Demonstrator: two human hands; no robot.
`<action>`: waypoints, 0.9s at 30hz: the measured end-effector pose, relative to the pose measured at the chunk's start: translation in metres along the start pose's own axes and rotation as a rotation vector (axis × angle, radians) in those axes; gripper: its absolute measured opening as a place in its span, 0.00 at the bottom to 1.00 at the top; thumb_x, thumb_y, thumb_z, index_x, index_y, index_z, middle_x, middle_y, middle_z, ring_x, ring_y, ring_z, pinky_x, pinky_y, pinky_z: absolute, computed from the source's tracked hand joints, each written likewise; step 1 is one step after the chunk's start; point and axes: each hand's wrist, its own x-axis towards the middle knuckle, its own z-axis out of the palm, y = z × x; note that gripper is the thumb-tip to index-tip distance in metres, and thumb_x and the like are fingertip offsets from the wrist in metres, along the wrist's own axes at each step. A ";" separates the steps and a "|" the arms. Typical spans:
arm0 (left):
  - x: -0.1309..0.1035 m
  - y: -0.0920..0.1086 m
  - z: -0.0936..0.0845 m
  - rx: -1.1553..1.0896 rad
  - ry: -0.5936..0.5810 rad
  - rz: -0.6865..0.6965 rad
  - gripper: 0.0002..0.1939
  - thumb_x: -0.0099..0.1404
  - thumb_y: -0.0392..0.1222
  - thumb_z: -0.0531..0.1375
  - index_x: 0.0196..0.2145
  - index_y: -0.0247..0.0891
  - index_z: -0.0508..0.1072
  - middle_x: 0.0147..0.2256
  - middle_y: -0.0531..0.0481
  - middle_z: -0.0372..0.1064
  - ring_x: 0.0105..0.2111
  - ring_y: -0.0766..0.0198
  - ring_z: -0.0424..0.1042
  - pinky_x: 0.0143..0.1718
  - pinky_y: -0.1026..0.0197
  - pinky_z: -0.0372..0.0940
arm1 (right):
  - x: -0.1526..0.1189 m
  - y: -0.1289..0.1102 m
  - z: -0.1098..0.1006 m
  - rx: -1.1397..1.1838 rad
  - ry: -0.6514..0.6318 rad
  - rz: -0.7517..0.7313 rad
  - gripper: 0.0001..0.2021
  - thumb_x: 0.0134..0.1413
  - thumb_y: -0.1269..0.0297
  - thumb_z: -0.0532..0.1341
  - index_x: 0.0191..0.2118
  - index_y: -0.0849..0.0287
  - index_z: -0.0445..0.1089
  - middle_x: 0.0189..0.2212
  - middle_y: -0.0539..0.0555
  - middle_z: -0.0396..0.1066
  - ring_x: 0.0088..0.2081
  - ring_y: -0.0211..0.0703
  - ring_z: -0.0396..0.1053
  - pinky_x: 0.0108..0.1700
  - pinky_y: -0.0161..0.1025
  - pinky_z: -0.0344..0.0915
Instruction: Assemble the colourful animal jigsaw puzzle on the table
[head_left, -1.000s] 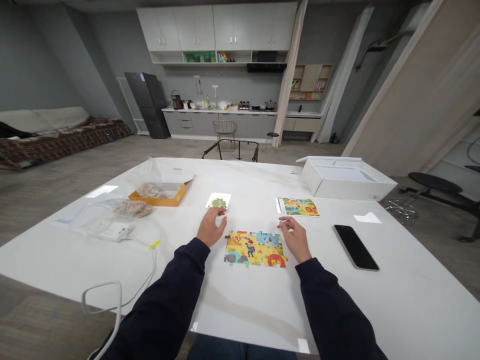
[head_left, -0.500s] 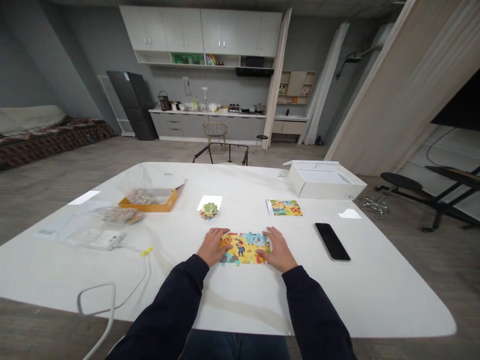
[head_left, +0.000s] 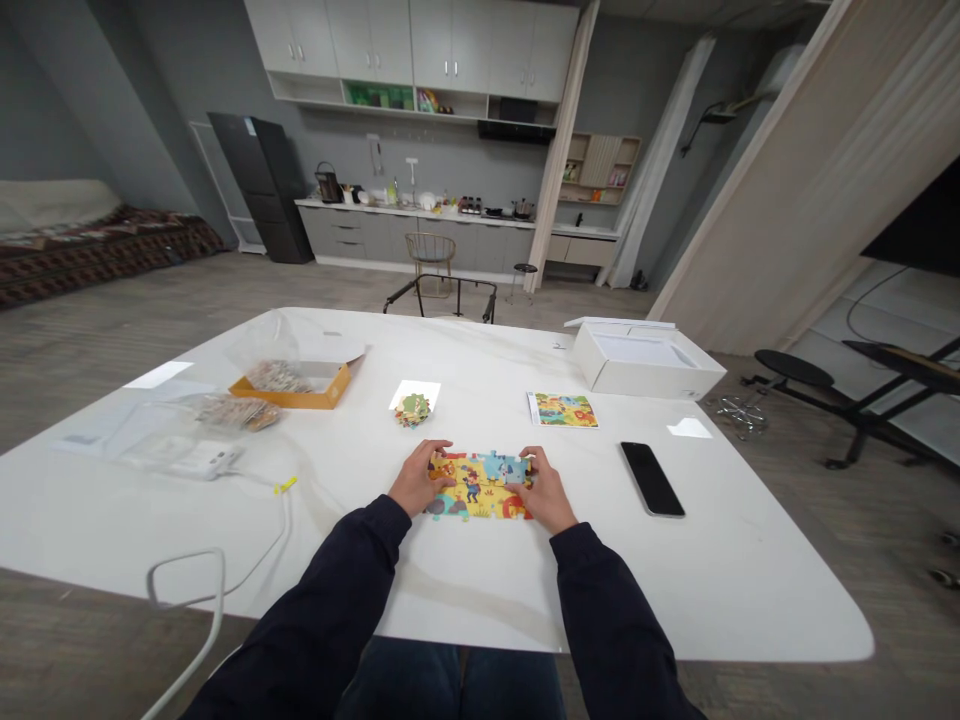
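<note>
A joined section of colourful jigsaw puzzle [head_left: 480,490] lies flat on the white table in front of me. It shows a small figure with a hat, animals and a yellow ground, with knobbed edges. My left hand [head_left: 417,478] grips its left end, thumb on top and fingers along the upper left edge. Around the right end my right hand [head_left: 549,495] is closed the same way, its thumb over the pieces near the middle height. Beyond the puzzle is a small pile of loose jigsaw pieces [head_left: 412,409]. A printed picture card [head_left: 564,410] with similar artwork lies farther right.
A black phone [head_left: 651,480] lies to the right, below an open white box [head_left: 649,362]. At left are an orange box [head_left: 330,392], plastic bags of pieces [head_left: 236,411], a white power strip [head_left: 206,460] and a looping cable [head_left: 219,590]. A chair [head_left: 442,290] stands beyond the table [head_left: 465,590].
The view has shifted slightly. My right thumb has moved up a little across the puzzle. Both hands stay at the puzzle's ends.
</note>
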 end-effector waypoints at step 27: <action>-0.001 0.025 -0.003 -0.015 -0.016 -0.118 0.08 0.65 0.46 0.61 0.38 0.41 0.68 0.28 0.56 0.70 0.26 0.66 0.69 0.30 0.64 0.63 | 0.029 -0.010 0.016 0.185 0.018 0.041 0.13 0.51 0.60 0.64 0.42 0.58 0.76 0.38 0.57 0.79 0.42 0.50 0.76 0.48 0.46 0.72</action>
